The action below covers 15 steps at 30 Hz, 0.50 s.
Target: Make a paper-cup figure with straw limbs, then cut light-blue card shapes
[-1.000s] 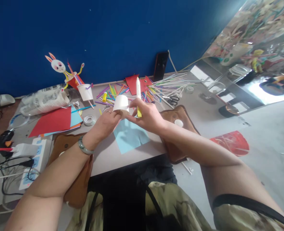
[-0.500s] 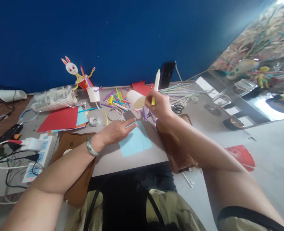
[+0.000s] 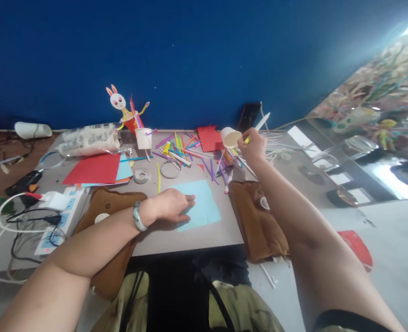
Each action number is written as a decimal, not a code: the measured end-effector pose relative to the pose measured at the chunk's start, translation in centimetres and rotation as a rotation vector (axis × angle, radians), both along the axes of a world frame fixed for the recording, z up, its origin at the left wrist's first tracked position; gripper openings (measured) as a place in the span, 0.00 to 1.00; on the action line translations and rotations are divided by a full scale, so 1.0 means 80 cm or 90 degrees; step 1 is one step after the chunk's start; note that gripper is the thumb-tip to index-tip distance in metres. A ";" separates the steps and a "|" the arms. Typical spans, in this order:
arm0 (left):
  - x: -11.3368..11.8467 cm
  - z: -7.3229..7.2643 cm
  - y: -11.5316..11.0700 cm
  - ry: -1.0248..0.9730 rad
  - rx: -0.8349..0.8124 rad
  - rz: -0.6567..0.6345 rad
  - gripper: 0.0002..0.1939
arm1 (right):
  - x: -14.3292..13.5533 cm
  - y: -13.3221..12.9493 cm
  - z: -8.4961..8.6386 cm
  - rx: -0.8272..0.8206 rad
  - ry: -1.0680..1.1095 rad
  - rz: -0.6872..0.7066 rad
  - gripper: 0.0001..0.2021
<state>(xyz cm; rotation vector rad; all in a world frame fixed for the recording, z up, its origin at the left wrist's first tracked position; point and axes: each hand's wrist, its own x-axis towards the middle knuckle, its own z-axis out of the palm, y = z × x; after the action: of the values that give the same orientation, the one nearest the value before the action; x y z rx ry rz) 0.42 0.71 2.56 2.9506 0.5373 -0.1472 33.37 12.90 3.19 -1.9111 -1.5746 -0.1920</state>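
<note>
My left hand (image 3: 172, 205) lies open with fingers apart on the left part of a light blue sheet of paper (image 3: 204, 203). My right hand (image 3: 254, 146) is closed at the far side of the table, around a marker (image 3: 263, 121) with a white barrel and a yellow end. A white paper cup (image 3: 229, 137), tipped on its side, is pinched by its rim in the same hand. Below the cup, purple and white pipe cleaners (image 3: 212, 169) are strewn about. A red sheet (image 3: 207, 138) lies just left of the cup.
Brown plush pads (image 3: 259, 226) flank the work spot. To the left are stacked cups in plastic (image 3: 89, 140), red paper (image 3: 93, 167), tape (image 3: 142, 175) and a power strip (image 3: 63, 216) with cords. A rabbit figure (image 3: 118, 101) and phone (image 3: 248, 115) stand by the blue wall.
My right hand has carried the cup and marker right and away from me, tilting the marker over. My left hand has lowered onto the blue paper. The view has shifted slightly.
</note>
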 end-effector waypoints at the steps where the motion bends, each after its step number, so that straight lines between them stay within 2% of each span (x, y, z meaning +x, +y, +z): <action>1: 0.000 0.005 -0.001 0.011 -0.004 0.004 0.17 | 0.000 0.000 -0.003 -0.008 -0.004 0.010 0.07; 4: 0.001 0.015 -0.001 0.027 -0.017 0.019 0.16 | -0.014 -0.010 -0.008 -0.025 -0.044 0.039 0.14; 7: 0.001 0.015 0.000 0.026 -0.024 0.024 0.16 | -0.052 -0.034 -0.012 0.028 -0.134 0.095 0.17; 9: 0.002 0.013 0.000 0.028 -0.034 0.025 0.16 | -0.088 -0.050 -0.015 0.052 -0.185 0.224 0.14; 11: 0.003 0.012 -0.002 0.031 -0.047 0.037 0.17 | -0.129 -0.060 -0.020 0.059 -0.217 0.407 0.10; 13: 0.004 0.013 -0.006 0.034 -0.055 0.056 0.17 | -0.171 -0.062 -0.024 0.043 -0.249 0.591 0.07; 15: 0.004 0.017 -0.012 0.043 -0.059 0.070 0.19 | -0.213 -0.057 -0.028 0.016 -0.287 0.733 0.06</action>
<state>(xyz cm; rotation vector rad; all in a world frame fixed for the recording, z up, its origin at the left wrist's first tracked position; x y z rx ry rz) 0.74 -0.26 3.90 2.8276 0.6810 -0.2535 16.29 8.37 0.99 -0.7047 -2.6761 -0.1301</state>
